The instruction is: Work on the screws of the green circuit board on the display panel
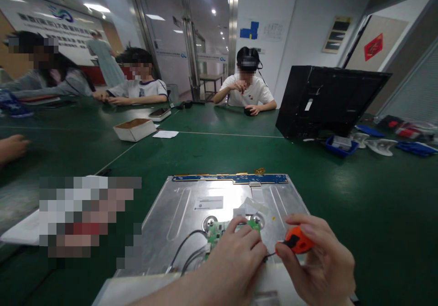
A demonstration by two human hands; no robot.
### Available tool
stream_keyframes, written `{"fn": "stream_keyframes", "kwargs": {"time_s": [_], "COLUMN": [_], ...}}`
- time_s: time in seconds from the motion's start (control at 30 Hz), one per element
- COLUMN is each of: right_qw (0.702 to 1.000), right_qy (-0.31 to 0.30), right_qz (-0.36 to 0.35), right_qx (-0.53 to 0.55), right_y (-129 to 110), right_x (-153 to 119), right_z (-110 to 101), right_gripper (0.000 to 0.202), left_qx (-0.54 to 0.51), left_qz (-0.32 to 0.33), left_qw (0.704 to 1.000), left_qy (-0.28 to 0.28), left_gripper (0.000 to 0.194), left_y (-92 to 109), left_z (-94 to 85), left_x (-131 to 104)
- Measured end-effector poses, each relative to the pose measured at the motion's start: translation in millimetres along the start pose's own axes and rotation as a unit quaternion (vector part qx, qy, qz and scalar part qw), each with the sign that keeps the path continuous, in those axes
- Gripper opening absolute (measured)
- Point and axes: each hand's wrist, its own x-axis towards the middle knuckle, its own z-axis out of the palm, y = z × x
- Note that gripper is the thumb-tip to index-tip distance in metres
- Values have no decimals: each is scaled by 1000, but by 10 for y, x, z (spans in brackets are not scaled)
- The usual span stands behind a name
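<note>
My right hand [323,262] pinches a screwdriver with an orange and black handle [301,240]. The dark shaft points left, and its tip is hidden beside my left hand. My left hand [236,251] is curled over a green circuit board [216,233], its fingers bent together and its thumb out of sight. Beneath the board lies a silver metal panel [181,214], perhaps the back of a display. A narrow blue circuit strip [226,178] runs along the panel's far edge. Black cables [183,242] plug into the green board's left side.
A large black device housing [321,100] stands at the right, with a blue tray [340,146] by it. A white open box [135,129] sits on the green table [219,153] at left. Across it, a person [248,87] works; others sit further left.
</note>
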Motion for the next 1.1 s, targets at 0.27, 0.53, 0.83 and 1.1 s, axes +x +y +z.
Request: {"fn": "stream_keyframes", "kwargs": {"time_s": [0.27, 0.53, 0.83, 1.1], "right_qw": [1000, 1000, 1000, 999], "right_qy": [-14, -15, -9, -14], "right_qz": [-10, 10, -12, -10], "right_qx": [-16, -1, -12, -34], "right_y": [-14, 31, -6, 9], "right_x": [26, -105, 36, -24], "right_z": [-11, -13, -7, -20], "right_gripper": [42, 47, 34, 35], "left_qx": [-1, -8, -7, 17], "left_qz": [-8, -2, -6, -5], "left_qw": [1000, 1000, 1000, 1000], "left_qy": [-9, -10, -12, -15], "left_gripper": [21, 20, 18, 20], "left_y": [-18, -15, -10, -7], "left_z": [21, 7, 2, 7], "left_x": [6, 6, -3, 0]}}
